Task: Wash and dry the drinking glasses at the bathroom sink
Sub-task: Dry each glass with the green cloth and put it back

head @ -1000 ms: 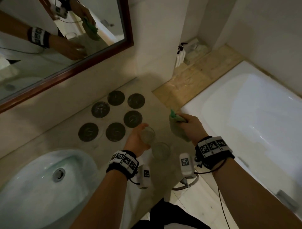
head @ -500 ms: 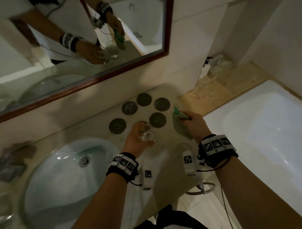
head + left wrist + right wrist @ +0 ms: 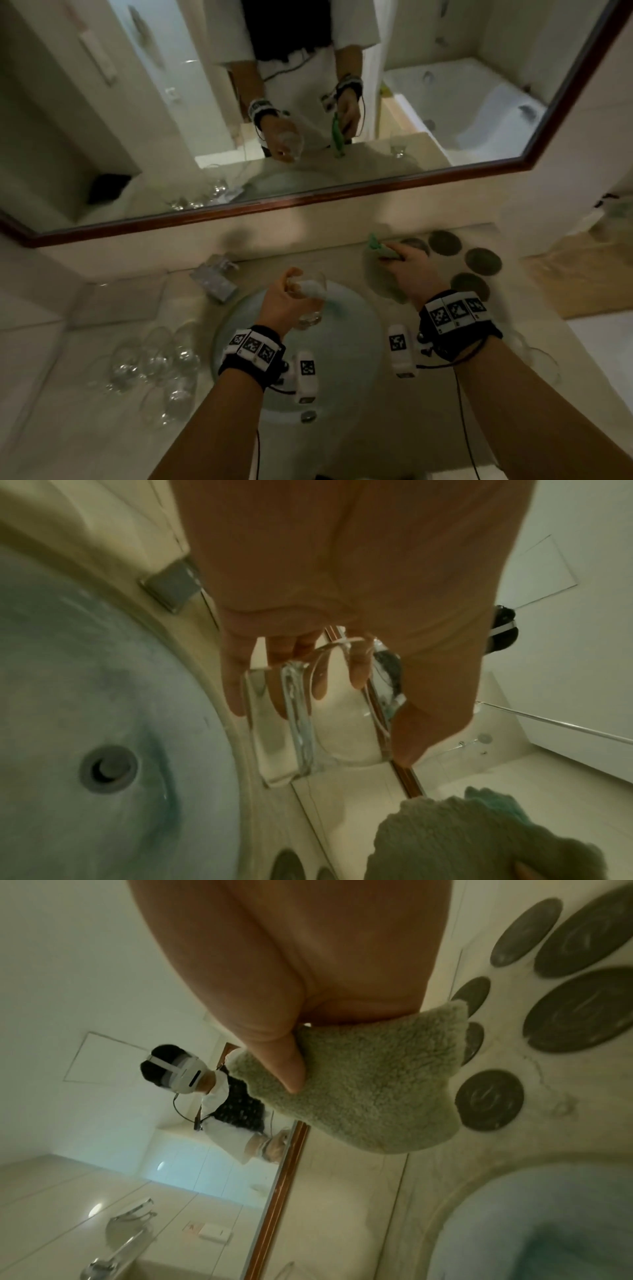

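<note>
My left hand [image 3: 297,288] grips a clear drinking glass [image 3: 310,301] above the round sink basin [image 3: 356,346]. In the left wrist view the fingers [image 3: 236,685] curl round the tilted glass [image 3: 301,734], near the basin's edge and the drain [image 3: 109,768]. My right hand [image 3: 402,262] holds a bunched green fleecy cloth [image 3: 383,274] over the counter, right of the glass. The right wrist view shows the thumb [image 3: 286,1066] pressed into the cloth [image 3: 369,1096].
Several clear glasses [image 3: 154,363] stand on the counter left of the basin. A chrome faucet [image 3: 215,279] sits behind it. Dark round coasters [image 3: 483,261] lie on the counter to the right. A framed mirror [image 3: 308,202] runs along the wall, and a bathtub is far right.
My left hand has carried the glass left from the coaster area to above the sink. My right hand followed with the cloth. The head view swung left and up to the mirror.
</note>
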Demonstrator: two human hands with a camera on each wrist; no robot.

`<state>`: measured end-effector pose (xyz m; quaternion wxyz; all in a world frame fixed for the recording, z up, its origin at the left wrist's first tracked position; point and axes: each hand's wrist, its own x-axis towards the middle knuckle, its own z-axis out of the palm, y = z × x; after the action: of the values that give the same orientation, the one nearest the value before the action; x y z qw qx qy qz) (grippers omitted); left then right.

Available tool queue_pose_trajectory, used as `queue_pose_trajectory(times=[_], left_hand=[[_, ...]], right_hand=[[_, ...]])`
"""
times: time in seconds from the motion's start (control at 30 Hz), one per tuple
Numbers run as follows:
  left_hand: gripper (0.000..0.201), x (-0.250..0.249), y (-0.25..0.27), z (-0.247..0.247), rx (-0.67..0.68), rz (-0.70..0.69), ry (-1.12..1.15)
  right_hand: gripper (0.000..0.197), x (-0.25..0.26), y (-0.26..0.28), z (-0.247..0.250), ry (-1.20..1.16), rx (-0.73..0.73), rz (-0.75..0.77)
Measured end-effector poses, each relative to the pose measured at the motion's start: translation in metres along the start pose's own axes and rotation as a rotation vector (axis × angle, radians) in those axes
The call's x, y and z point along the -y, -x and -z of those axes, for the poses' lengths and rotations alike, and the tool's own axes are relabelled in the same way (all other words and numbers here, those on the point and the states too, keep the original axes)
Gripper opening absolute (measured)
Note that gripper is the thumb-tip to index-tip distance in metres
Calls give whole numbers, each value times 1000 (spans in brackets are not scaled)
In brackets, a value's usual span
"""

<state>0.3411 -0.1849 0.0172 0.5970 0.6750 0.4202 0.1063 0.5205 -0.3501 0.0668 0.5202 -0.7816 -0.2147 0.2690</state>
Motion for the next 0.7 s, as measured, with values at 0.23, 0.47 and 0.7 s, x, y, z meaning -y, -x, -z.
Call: queue_pose_trajectory(times=[0.23, 0.47, 0.7], left_hand=[[69, 18, -6, 73, -21, 82, -182], [42, 36, -14, 103, 9, 339, -101], [50, 49, -21, 100, 166, 605, 243]], right_hand=[[31, 19, 5, -78, -14, 86, -9], [27, 19, 16, -120, -33, 79, 9], [30, 5, 24, -140, -41, 42, -76]])
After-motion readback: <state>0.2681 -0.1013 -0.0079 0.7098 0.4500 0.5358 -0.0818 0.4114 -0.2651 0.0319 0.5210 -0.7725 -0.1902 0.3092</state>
